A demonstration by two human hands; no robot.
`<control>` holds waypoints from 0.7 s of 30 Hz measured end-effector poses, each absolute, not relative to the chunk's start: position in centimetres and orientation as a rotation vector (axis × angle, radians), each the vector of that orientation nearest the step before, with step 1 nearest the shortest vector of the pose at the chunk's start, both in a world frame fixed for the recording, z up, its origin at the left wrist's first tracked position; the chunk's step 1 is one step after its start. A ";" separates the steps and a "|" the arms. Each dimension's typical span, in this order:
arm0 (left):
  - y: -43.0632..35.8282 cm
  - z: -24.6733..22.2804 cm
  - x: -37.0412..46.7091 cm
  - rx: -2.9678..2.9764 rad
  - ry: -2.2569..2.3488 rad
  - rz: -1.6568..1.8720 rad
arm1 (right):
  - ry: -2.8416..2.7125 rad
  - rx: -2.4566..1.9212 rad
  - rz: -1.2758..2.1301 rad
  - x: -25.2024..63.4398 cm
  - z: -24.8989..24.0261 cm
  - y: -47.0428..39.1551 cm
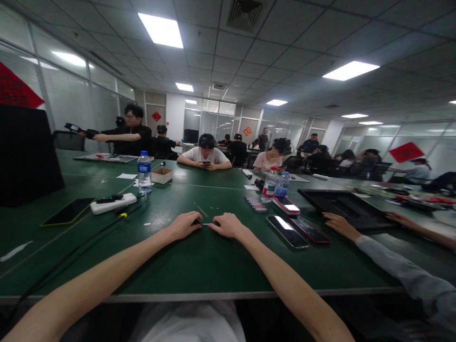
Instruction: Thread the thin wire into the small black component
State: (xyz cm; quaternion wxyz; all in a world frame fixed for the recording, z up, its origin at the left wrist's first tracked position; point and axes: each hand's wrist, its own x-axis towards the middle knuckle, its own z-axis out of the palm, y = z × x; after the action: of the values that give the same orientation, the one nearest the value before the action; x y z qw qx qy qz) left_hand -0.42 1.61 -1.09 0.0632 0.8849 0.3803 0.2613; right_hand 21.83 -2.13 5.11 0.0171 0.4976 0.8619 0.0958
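Resting on the green counter in the head view, the left hand and the right hand face each other near the centre. The small thin item, with a dark end and a pale shaft, lies between them, low over the counter surface. The left fingers are closed around the dark end. The right fingers are curled at the pale end; whether they grip it cannot be determined.

Left of the hands are the green-edged phone, the white power strip and the black cable with a yellow section. Beyond the power strip stand the blue-labelled bottle and, just beside it, the open box.

Right of the hands, the light-rimmed phone lies beside the red-edged phone. Behind them is the pink-edged phone, near two upright bottles. Farther right, a co-worker's hands are positioned at either side of the black tray. Across the counter, a seated person holds a handset.
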 end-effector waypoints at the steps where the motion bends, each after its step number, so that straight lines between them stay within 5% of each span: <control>1: 1.6 -1.1 -0.4 2.676 1.149 0.790 | 2.686 1.547 0.289 21.9 5.1 -2.1; 21: 1.3 -0.8 -0.4 2.674 1.178 0.767 | 2.798 1.551 0.267 21.4 6.2 -2.7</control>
State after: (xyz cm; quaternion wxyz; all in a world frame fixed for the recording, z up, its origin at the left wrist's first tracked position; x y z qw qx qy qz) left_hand -0.35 1.30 -0.82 0.0603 0.8836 0.3892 0.2533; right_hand 21.37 -2.72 6.25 -0.0344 0.4828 0.8711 0.0830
